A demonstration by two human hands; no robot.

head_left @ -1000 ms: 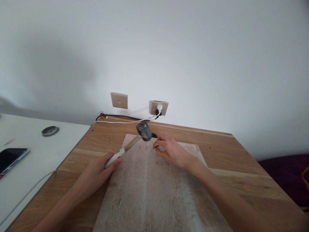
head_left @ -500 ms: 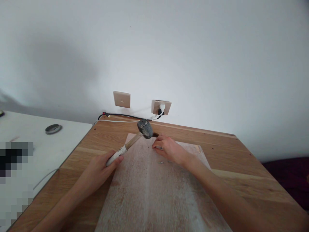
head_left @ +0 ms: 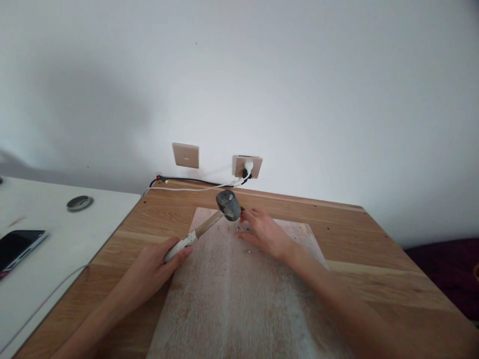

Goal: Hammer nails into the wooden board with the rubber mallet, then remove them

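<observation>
My left hand is closed round the pale handle of a hammer. Its dark grey head hangs just above the far end of a whitewashed wooden board that lies on the oak table. My right hand rests on the board just right of the hammer head, fingers curled down. A tiny thing, perhaps a nail, seems to stand at its fingertips; I cannot make it out. A few small nails lie on the board by that hand.
A white table adjoins on the left, with a phone, a round grey lid and a white cable. Two wall plates, one with a white plug, sit behind the table; black and white cables run along its back edge.
The hammer head has come a little right and down, closer to my right hand's fingertips. My right hand's fingers have flattened slightly on the board.
</observation>
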